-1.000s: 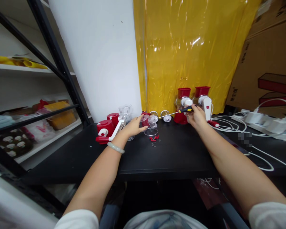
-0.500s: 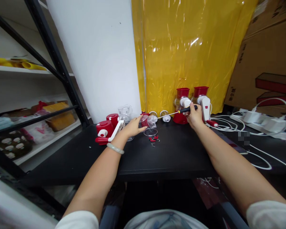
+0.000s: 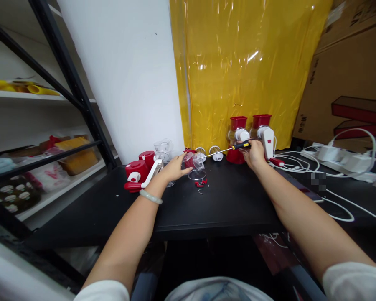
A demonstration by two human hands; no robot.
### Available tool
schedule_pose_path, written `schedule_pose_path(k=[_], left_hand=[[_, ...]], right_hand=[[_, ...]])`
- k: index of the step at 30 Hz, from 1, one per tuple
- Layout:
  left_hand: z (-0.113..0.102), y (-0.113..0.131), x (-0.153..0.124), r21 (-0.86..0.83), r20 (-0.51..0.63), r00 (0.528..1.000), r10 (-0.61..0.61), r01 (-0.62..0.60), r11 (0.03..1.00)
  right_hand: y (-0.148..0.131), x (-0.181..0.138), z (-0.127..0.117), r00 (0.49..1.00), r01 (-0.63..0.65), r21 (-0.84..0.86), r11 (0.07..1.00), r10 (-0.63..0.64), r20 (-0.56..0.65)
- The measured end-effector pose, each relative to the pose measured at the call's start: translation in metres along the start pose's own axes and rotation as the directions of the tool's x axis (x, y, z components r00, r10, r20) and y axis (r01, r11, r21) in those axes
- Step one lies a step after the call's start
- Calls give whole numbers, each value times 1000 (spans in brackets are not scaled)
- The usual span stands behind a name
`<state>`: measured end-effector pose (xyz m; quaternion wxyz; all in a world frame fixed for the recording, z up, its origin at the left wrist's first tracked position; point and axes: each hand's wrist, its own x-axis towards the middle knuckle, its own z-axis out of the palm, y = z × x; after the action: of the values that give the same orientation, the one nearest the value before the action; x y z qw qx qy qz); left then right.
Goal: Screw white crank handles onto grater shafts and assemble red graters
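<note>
My right hand point(image 3: 254, 153) is closed round the black-and-yellow handle of a screwdriver point(image 3: 225, 149). Its long shaft points left, and the tip meets the side of a clear plastic housing point(image 3: 198, 164) with a round base. On the housing's left side, my left hand point(image 3: 175, 168) grips it with thumb and fingers. Small red parts and several screws point(image 3: 201, 188) lie on the table just in front. Behind the shaft are two white-rimmed grater drums point(image 3: 216, 153). Where exactly the tip sits is too small to tell.
Red hand-crank grater bodies point(image 3: 137, 172) and clear parts point(image 3: 163, 149) stand left on the black table point(image 3: 213, 213). Two red-and-white rotary graters point(image 3: 267, 136) stand at the back right. Farther right are white cables, a power strip point(image 3: 341, 159) and a tablet-like device point(image 3: 307, 190).
The view has shifted slightly. My right hand's fingers have changed position on the screwdriver handle; my left hand stays on the clear housing.
</note>
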<state>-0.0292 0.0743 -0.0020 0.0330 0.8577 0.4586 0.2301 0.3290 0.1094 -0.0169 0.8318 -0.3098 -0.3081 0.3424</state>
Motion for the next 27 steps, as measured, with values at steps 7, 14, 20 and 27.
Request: schedule_pose_path(k=[7,14,20,27], left_hand=[[1,-1,1,11,-6,1000,2,-2,1000],[1,-2,1,-2,-13,1000,11,-11,1000],[0,0,1,20,-3,1000,-5,5,1000],[-1,2,0,27,5,1000,-14,14,1000]], right_hand=[[5,3,-6,991,122,-128,984,-129,-40],[2,5,-4,994,99,9,995,-98,-45],[-2,0,0,999,50,36,998,-49,-18],[3,-3,-4,986,148,-90,985,-154,-69]])
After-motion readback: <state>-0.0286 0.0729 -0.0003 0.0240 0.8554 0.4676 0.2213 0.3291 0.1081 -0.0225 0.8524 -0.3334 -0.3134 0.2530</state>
